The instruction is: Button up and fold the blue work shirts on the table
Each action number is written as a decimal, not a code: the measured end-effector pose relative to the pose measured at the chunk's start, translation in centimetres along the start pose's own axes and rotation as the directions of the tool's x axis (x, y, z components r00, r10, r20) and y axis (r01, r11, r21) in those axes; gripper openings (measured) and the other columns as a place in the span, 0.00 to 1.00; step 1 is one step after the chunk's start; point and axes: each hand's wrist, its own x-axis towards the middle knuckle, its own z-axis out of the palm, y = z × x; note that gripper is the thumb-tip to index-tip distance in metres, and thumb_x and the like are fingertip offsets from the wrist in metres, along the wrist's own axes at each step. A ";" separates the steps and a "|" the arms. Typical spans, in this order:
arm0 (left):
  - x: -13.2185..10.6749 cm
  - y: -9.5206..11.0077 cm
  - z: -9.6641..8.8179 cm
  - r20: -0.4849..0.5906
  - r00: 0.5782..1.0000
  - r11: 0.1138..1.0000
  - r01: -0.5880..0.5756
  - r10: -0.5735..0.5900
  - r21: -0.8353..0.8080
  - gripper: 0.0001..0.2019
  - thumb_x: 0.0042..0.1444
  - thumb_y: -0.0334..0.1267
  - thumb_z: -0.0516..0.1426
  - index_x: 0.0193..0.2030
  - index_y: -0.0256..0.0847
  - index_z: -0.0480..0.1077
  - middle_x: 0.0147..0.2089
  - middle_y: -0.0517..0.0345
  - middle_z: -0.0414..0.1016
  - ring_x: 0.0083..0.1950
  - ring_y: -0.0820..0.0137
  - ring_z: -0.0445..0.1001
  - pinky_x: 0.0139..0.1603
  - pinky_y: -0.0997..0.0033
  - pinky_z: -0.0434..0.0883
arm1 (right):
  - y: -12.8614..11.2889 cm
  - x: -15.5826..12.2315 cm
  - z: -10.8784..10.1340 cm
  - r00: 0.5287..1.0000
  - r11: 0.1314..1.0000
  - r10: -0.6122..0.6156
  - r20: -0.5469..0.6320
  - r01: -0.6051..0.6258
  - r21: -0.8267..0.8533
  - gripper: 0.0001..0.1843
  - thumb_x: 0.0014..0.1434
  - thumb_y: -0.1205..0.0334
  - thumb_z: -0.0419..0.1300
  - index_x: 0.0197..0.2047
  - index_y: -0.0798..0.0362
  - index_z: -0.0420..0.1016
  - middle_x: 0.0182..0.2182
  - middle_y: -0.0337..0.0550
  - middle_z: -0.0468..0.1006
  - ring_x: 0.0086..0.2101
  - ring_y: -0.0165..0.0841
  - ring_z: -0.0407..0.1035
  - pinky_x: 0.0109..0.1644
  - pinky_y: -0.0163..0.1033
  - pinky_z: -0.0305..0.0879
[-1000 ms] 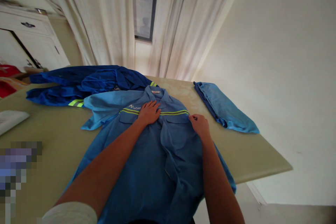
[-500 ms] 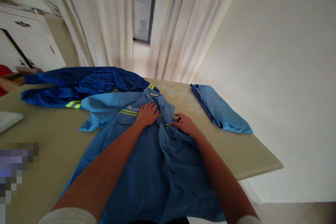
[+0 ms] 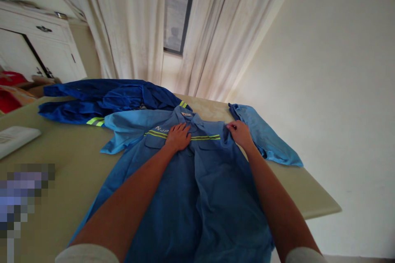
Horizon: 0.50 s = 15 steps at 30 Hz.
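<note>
A blue short-sleeved work shirt (image 3: 166,197) with yellow stripes and white lettering lies front up on the table, its collar towards the curtains. My left hand (image 3: 179,137) rests flat on its chest below the collar, fingers stretched out. At the shirt's right shoulder, my right hand (image 3: 240,132) pinches the cloth between thumb and fingers. The left sleeve spreads out flat, while the sleeve on the right is mostly hidden by my right hand and forearm.
Dark blue garments with reflective bands (image 3: 117,94) lie behind the shirt on the left. A folded light blue garment (image 3: 271,139) sits at the right of the table (image 3: 317,203). A white object (image 3: 18,137) is at the left. Curtains (image 3: 135,24) and a wall stand beyond.
My right hand has moved right and slightly up, drawing the shirt's right front out flat so its pocket and stripe show. My left hand stays on the chest. The view has shifted a little.
</note>
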 end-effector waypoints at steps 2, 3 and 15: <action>0.0 0.1 0.0 0.000 1.000 1.000 0.004 -0.004 -0.004 0.28 0.71 0.46 0.45 0.74 0.43 0.64 0.77 0.47 0.63 0.77 0.56 0.61 0.77 0.50 0.57 | 1.9 0.2 -0.3 0.970 0.994 0.109 -0.219 -0.111 0.001 0.18 0.68 0.61 0.53 0.51 0.57 0.83 0.48 0.56 0.82 0.49 0.43 0.74 0.60 0.46 0.66; 0.0 0.1 0.0 -0.002 1.000 1.000 0.003 -0.003 -0.007 0.29 0.71 0.46 0.45 0.75 0.43 0.63 0.77 0.47 0.64 0.77 0.56 0.61 0.77 0.50 0.58 | 2.7 0.0 -0.1 0.947 0.985 0.168 -0.274 -0.172 0.011 0.20 0.68 0.61 0.52 0.53 0.59 0.82 0.49 0.58 0.81 0.51 0.44 0.73 0.62 0.47 0.65; -0.1 -0.1 0.1 -0.008 1.000 0.999 -0.007 0.006 -0.044 0.26 0.71 0.46 0.46 0.71 0.48 0.69 0.75 0.53 0.68 0.76 0.58 0.62 0.76 0.51 0.59 | 5.5 -2.4 7.2 0.887 0.891 0.451 -0.097 -0.441 0.111 0.32 0.54 0.64 0.56 0.62 0.61 0.74 0.55 0.63 0.78 0.56 0.49 0.72 0.63 0.53 0.66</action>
